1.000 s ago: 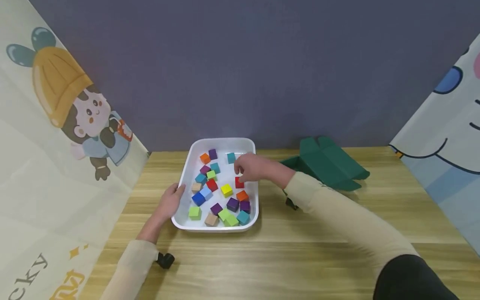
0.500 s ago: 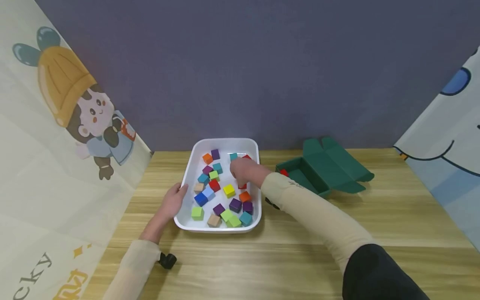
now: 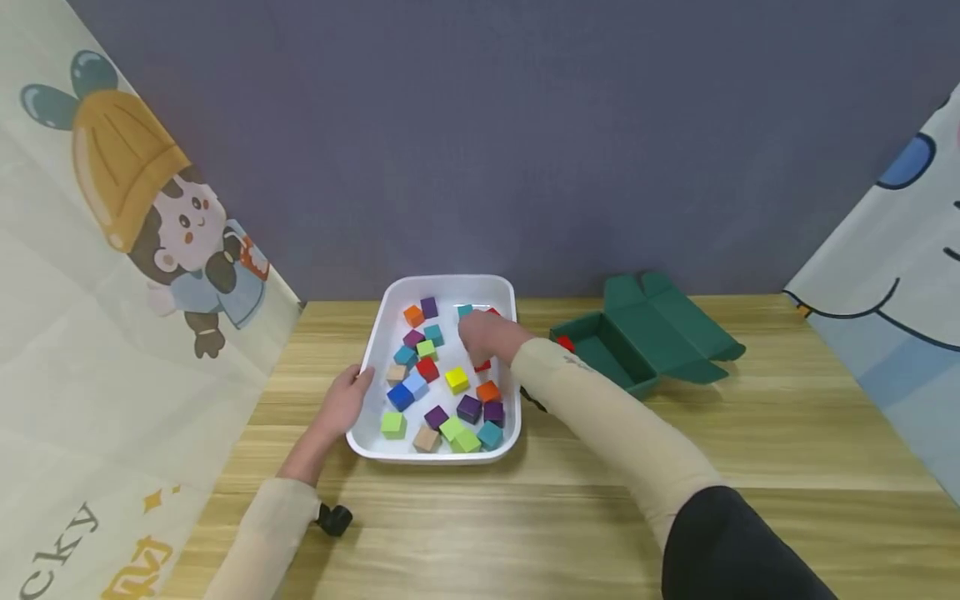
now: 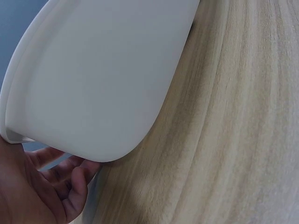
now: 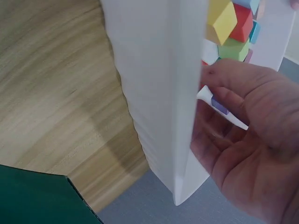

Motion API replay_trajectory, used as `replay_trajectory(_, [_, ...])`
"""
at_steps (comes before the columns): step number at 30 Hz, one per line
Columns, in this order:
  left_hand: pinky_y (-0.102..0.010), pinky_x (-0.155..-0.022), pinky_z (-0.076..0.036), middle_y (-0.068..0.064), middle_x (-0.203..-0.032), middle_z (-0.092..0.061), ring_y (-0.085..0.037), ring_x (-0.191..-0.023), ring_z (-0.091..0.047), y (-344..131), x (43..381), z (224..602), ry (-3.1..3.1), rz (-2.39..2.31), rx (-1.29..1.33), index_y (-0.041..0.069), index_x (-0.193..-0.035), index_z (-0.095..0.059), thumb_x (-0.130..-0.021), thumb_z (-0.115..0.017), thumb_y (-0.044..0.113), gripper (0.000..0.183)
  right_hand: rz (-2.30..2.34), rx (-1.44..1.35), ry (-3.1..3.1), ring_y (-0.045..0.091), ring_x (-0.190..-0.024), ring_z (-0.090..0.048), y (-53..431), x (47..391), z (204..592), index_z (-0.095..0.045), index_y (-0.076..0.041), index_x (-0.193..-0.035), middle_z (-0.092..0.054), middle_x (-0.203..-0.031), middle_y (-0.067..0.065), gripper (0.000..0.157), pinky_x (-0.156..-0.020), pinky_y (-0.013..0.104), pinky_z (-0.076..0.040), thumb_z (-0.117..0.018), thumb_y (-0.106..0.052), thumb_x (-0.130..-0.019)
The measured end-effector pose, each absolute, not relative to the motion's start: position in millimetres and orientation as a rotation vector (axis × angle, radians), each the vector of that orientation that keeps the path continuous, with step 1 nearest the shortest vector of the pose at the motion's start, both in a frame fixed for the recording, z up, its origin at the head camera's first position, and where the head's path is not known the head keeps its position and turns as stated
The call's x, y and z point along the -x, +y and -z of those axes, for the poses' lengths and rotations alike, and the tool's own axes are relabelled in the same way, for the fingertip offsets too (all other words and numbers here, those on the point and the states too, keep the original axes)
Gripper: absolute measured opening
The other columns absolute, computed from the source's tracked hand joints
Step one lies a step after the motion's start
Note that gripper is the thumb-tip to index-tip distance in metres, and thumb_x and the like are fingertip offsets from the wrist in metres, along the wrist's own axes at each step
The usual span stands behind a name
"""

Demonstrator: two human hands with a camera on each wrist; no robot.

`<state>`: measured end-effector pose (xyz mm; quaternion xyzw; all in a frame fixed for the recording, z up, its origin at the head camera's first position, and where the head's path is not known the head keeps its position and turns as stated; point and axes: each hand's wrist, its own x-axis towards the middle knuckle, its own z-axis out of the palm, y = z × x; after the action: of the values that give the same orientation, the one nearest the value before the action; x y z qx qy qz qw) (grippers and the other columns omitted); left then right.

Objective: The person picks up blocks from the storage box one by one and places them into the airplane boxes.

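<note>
In the head view, a white tray (image 3: pixel 420 455) holds several coloured cubes. My left hand (image 3: pixel 345 404) grips its left rim, thumb on top; the left wrist view has the fingers (image 4: pixel 77 186) curled under that side. My right hand (image 3: pixel 487 335) reaches down into the tray's right side. A red cube (image 3: pixel 482 366) shows partly below it, another red cube (image 3: pixel 492 311) just behind it, and a teal cube (image 3: pixel 465 311) at its far side. In the right wrist view, the tray wall hides the fingertips of my bent right hand (image 5: pixel 252 116), so I cannot tell what they hold.
A green box (image 3: pixel 611 358) with its lid folded open stands right of the tray, a red cube (image 3: pixel 566 343) inside near its left wall. My right forearm passes in front of the box. A dark wall (image 3: pixel 525 150) rises behind the wooden table (image 3: pixel 480 533).
My right hand has moved slightly left and lower over the red cube, covering more of it. The right forearm has swung left, uncovering the green box. My left hand stays on the rim.
</note>
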<state>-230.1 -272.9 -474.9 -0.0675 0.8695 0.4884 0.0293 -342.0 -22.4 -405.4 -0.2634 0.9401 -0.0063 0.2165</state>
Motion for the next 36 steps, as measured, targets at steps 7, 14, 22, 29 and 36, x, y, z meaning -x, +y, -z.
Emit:
replay_trajectory(7, [-0.038,-0.066,-0.058,-0.027,-0.106,-0.061,-0.030,-0.085,-0.065,-273,229,474,2.679,-1.529,0.214,-0.007,-0.135,-0.044,-0.106,-0.035,0.035,0.052,0.047,0.629,2.548,0.020,-0.089,-0.056,-29,346,406,-0.060,-0.013,-0.110,-0.060,-0.099,0.002,0.031,-0.066,0.027,-0.052,-0.076,-0.012,-0.083])
replay_trajectory(14, [-0.038,-0.068,-0.058,-0.028,-0.108,-0.061,-0.031,-0.088,-0.065,-274,229,476,2.675,-1.529,0.229,-0.007,-0.136,-0.044,-0.105,-0.036,0.037,0.054,0.069,0.584,2.540,0.021,-0.089,-0.055,-33,344,401,-0.060,-0.014,-0.104,-0.061,-0.096,0.003,0.028,-0.067,0.030,-0.052,-0.078,-0.012,-0.082])
replay_trajectory(22, [-0.038,-0.069,-0.058,-0.028,-0.108,-0.061,-0.032,-0.087,-0.065,-273,229,476,2.674,-1.540,0.217,-0.007,-0.133,-0.046,-0.105,-0.036,0.037,0.053,0.116,0.644,2.498,0.020,-0.083,-0.056,-30,346,390,-0.061,-0.015,-0.097,-0.061,-0.091,0.003,0.019,-0.067,0.031,-0.050,-0.074,-0.011,-0.084])
replay_trajectory(29, [-0.037,-0.068,-0.058,-0.027,-0.106,-0.061,-0.028,-0.085,-0.065,-273,230,475,2.644,-1.587,0.231,-0.006,-0.131,-0.047,-0.105,-0.037,0.036,0.051,0.051,0.911,2.510,0.017,-0.083,-0.054,-5,351,367,-0.059,-0.013,-0.098,-0.060,-0.093,0.000,0.025,-0.065,0.026,-0.048,-0.076,-0.013,-0.080])
replay_trajectory(36, [-0.038,-0.070,-0.058,-0.028,-0.113,-0.059,-0.030,-0.091,-0.065,-272,229,473,2.626,-1.562,0.248,-0.005,-0.138,-0.042,-0.105,-0.036,0.039,0.055,0.197,0.978,2.529,0.021,-0.079,-0.054,56,344,339,-0.061,-0.010,-0.095,-0.060,-0.091,0.003,0.022,-0.062,0.027,-0.049,-0.073,-0.003,-0.079])
